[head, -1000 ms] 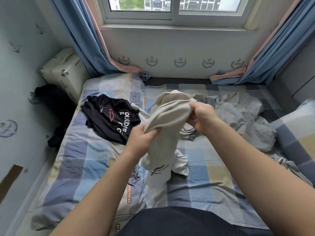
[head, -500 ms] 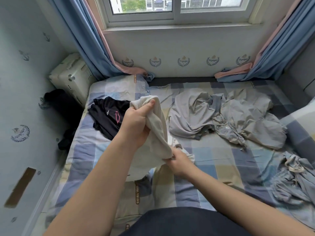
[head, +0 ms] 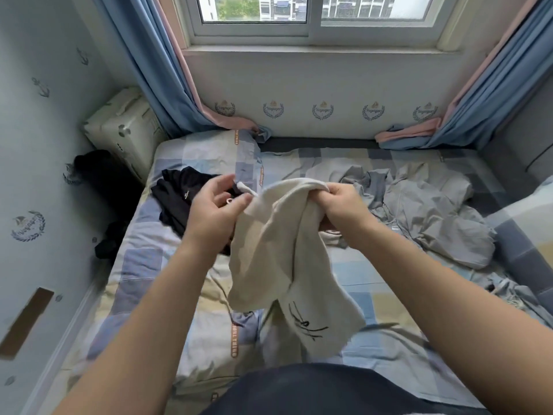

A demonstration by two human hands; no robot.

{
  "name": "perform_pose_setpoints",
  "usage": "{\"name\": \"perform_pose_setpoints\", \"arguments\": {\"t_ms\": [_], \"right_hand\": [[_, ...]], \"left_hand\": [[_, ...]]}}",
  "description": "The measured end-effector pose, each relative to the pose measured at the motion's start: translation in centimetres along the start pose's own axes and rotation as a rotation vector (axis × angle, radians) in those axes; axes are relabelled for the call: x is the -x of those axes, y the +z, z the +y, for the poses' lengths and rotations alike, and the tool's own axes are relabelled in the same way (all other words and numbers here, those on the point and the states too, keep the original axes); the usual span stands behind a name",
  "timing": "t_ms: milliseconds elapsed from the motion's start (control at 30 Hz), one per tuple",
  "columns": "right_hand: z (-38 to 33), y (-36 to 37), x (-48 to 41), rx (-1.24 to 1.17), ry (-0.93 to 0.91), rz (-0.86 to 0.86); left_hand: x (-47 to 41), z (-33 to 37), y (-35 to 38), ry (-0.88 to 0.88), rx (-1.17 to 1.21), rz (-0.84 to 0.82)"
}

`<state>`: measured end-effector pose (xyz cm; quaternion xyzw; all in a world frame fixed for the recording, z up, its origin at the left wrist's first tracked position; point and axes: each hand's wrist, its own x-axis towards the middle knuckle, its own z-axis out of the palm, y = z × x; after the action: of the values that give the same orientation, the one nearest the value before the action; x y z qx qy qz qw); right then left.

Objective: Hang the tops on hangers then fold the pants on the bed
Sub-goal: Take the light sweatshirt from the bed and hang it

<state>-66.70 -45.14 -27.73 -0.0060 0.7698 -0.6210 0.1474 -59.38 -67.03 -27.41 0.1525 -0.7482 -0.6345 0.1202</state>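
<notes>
your right hand (head: 341, 205) has come up to grip the top of the cream garment (head: 269, 250) while your left hand (head: 215, 214) pinches its edge, so it hangs limp over the bed (head: 374, 283); it looks soft and light, best held by its top corners.

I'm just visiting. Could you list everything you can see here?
bed: one, blue-and-cream checked, below the window
cream garment: one, cream with black stitching, held up over the bed
black top: one, black, on bed's left
grey clothes: a heap, grey, on bed's right
curtains: two, blue and pink, beside the window
box: one, white, left of bed
left hand: pinches the cream garment's edge
right hand: grips the cream garment's top
</notes>
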Motion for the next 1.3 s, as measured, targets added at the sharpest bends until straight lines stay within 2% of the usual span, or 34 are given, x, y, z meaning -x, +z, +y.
{"name": "perform_pose_setpoints", "arguments": {"t_ms": [67,133,200,267,333,433,567,667,767,867,967,1033,1133,1200,1233,1300], "right_hand": [[-1.7,0.1,0.0,-0.082,0.05,-0.002],[-3.3,0.4,0.2,-0.168,0.064,-0.021],[-4.8,0.6,0.6,-0.274,0.055,-0.052],[-6.1,0.8,1.0,-0.363,0.037,-0.083],[-6.9,0.7,1.5,-0.421,0.023,-0.102],[-7.3,0.1,1.7,-0.469,0.013,-0.1],[-6.0,-1.4,1.3,-0.509,0.015,-0.067],[-3.3,-2.5,1.6,-0.387,0.022,-0.063],[1.2,-2.8,2.9,-0.113,0.003,-0.086],[7.0,-1.5,4.5,0.131,0.011,-0.204],[11.6,0.9,5.6,0.148,0.081,-0.394],[13.5,2.4,5.5,0.185,0.096,-0.344],[13.8,2.2,3.9,0.378,0.013,-0.161],[12.5,1.2,3.2,0.34,-0.042,-0.145],[11.5,0.7,3.1,0.295,-0.06,-0.137],[9.1,-0.4,2.8,0.226,-0.106,-0.091]], "left_hand": [[1.7,-0.2,1.4,0.021,-0.065,-0.153],[3.3,-0.8,3.4,-0.043,-0.12,-0.328],[4.7,-1.1,5.8,-0.109,-0.16,-0.407],[5.6,-1.3,8.1,-0.106,-0.181,-0.336],[5.2,-1.8,9.7,-0.063,-0.102,-0.219],[3.5,-2.8,10.0,-0.103,-0.036,-0.092],[2.4,-3.2,8.6,-0.17,0.211,-0.058],[2.1,-3.1,7.2,-0.267,0.402,-0.02],[1.6,-2.1,5.6,-0.365,0.568,0.023],[1.4,-0.6,3.8,-0.405,0.652,0.013],[1.4,1.0,2.6,-0.464,0.719,-0.018],[1.2,1.8,2.0,-0.476,0.76,-0.041],[0.4,2.3,1.2,-0.45,0.746,-0.042],[-0.5,2.1,0.4,-0.398,0.691,0.025],[-1.2,1.8,-0.2,-0.352,0.606,0.078],[-2.1,0.9,-1.6,-0.275,0.29,0.151]]}}
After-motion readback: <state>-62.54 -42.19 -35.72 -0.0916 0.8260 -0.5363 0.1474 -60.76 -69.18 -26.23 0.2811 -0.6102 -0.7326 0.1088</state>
